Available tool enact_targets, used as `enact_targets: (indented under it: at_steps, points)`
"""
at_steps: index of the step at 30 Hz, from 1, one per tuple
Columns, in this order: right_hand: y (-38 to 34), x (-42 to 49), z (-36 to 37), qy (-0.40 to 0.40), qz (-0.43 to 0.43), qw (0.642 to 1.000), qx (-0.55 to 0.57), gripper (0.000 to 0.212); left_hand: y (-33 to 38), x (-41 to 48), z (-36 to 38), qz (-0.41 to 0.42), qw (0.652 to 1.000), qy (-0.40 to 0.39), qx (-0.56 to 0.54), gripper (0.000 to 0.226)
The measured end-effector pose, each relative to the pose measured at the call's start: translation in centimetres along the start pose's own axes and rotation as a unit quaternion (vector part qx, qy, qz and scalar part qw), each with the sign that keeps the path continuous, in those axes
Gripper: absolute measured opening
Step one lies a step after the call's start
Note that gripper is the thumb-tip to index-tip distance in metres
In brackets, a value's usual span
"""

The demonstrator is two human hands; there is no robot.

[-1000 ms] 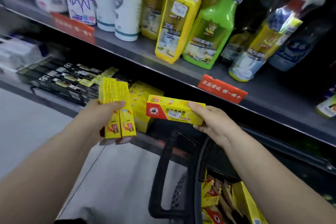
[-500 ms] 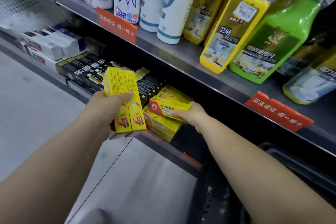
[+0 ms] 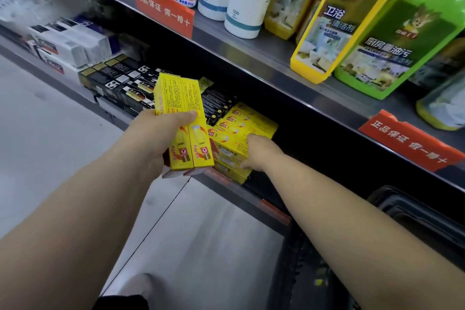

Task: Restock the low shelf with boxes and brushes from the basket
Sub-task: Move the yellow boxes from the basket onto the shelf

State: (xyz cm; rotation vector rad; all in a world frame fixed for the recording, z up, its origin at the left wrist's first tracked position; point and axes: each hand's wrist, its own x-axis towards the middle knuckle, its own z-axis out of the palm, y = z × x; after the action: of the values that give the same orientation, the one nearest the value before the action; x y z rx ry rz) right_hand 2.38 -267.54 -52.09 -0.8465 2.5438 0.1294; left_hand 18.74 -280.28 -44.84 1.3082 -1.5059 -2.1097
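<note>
My left hand grips a bundle of yellow boxes upright, in front of the low shelf. My right hand reaches into that shelf and holds the near end of one yellow box, which lies on top of the stack of like yellow boxes. Its fingers lie over the box and its thumb is under it. The black basket shows at the lower right under my right forearm; its contents are dark and mostly hidden.
Black boxes and white boxes fill the low shelf to the left of the yellow stack. The shelf above carries white, yellow and green cleaner bottles and orange price tags. Pale floor lies to the left.
My right hand carried its yellow box from in front of the shelf onto the yellow stack and lowered it there. My left hand kept its bundle while the view closed in.
</note>
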Motion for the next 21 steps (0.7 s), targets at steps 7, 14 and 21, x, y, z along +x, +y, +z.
enact_targets:
  at_steps: [7, 14, 21]
  points:
    - [0.1, -0.1, -0.1, -0.006, 0.033, 0.999, -0.008, 0.062, 0.2, 0.2, -0.5, -0.001, 1.0, 0.005, 0.011, 0.034]
    - [-0.2, 0.1, 0.0, -0.001, 0.024, 1.0, -0.012, 0.061, 0.1, 0.2, -0.1, -0.003, 1.0, -0.009, 0.015, 0.035]
    - [-1.2, -1.5, -1.8, 0.049, -0.031, 0.987, 0.148, 0.078, -0.5, 0.3, 0.4, -0.015, 0.999, -0.031, 0.033, 0.038]
